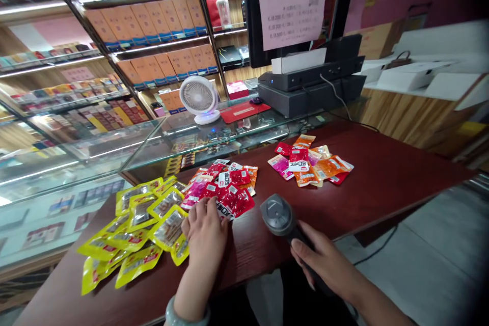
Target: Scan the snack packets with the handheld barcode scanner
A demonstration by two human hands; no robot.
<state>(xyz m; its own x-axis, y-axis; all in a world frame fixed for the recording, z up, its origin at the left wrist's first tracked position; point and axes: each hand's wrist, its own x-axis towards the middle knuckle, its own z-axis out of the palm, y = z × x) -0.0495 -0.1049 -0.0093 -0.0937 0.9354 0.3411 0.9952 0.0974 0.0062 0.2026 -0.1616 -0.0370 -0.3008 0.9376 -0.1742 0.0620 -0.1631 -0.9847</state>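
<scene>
My right hand (321,257) is wrapped around the handle of a grey barcode scanner (278,215), its head tilted up above the table's front edge. My left hand (205,226) lies over the near side of a pile of small red, pink and orange snack packets (235,191). Its fingers are slightly bent and apart, with the tips touching the packets. Just left of that hand, several larger yellow snack bags (141,234) with clear windows overlap in a heap. A second group of small packets (308,163) sits farther back, beyond the scanner.
All the packets rest on a dark red-brown table (389,163). Behind it runs a glass display counter (171,137) bearing a white fan (198,97), a red mat (244,111) and a black cash register unit (309,86). Shelves of orange boxes (153,20) line the wall.
</scene>
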